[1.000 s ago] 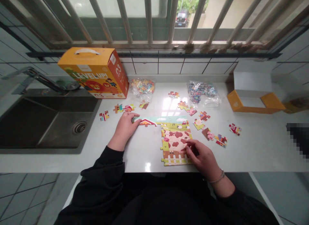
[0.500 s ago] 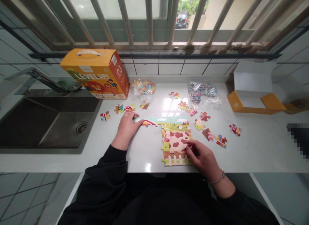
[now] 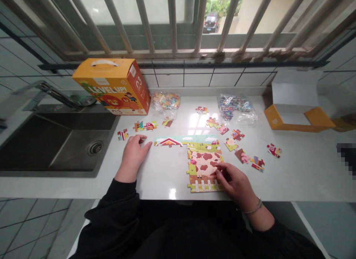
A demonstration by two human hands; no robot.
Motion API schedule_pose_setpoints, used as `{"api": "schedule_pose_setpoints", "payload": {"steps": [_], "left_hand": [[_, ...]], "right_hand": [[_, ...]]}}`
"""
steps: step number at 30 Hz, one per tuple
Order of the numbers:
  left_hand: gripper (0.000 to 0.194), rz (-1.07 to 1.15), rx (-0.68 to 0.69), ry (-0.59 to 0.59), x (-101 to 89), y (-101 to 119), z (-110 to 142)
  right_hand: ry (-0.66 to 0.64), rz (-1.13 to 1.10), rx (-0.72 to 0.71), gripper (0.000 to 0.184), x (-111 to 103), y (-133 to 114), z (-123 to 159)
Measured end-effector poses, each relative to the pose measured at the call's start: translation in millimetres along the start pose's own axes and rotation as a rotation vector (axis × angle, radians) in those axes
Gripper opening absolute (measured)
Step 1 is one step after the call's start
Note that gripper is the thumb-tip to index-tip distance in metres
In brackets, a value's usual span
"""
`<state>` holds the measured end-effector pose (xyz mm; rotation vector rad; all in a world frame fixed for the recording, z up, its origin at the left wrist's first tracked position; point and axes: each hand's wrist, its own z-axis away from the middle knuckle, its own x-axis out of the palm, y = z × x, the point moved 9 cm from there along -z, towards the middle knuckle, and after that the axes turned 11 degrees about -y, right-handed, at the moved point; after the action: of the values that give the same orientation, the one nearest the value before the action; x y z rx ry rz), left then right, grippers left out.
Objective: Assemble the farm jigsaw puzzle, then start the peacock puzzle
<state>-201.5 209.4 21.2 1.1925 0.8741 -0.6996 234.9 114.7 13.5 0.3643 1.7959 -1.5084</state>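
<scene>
A partly joined jigsaw puzzle [image 3: 207, 158] lies on the white counter, with a spotted cow, a white fence and a strip of sky. At its upper left the strip ends in a red barn roof [image 3: 168, 141]. My left hand [image 3: 132, 155] is just left of that roof end, holding nothing, thumb and fingers apart. Over the puzzle's right edge rests my right hand [image 3: 236, 183], fingers loosely bent and apart, fingertips by the cow's hind part. Loose puzzle pieces [image 3: 146, 125] lie beyond my left hand. More loose pieces [image 3: 241, 156] are scattered to the puzzle's right.
An orange carton [image 3: 111, 88] stands at the back left beside the sink [image 3: 80, 147]. Two clear bags of pieces, one yellowish [image 3: 166, 101] and one bluish [image 3: 236, 106], lie along the back. An opened orange box [image 3: 294, 121] sits at the back right. Bars cover the window.
My left hand has let go of the strip with the barn roof and drawn back to the left. My right hand has stayed at the puzzle's right edge. The view has shifted slightly.
</scene>
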Motion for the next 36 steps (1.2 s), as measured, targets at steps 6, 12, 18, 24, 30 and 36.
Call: {"api": "schedule_pose_setpoints", "payload": {"steps": [6,12,18,24,30,36], "left_hand": [[0.039,-0.081,-0.078,0.085,-31.1,-34.0,-5.8],[0.054,-0.208,-0.195,0.087,-66.1,-79.7,-25.8],[0.081,-0.186,-0.108,-0.009,-74.8,-81.1,-45.6],[0.066,-0.285,0.263,-0.088,-54.5,-21.2,-69.8],[0.060,-0.334,0.260,-0.192,-28.9,-0.2,-89.4],[0.056,-0.379,0.149,-0.171,-36.0,-9.9,-87.0]], "right_hand": [[0.001,0.014,-0.009,0.025,-0.3,0.3,0.2],[0.001,0.022,-0.011,0.025,0.4,-0.4,0.5],[0.006,0.033,-0.005,0.029,-1.2,-3.2,-1.2],[-0.002,0.013,0.004,0.028,0.3,-1.9,-1.0],[0.005,0.026,-0.008,0.025,0.1,-3.1,-1.2],[-0.002,0.020,-0.018,0.024,0.9,-2.6,-0.5]]}}
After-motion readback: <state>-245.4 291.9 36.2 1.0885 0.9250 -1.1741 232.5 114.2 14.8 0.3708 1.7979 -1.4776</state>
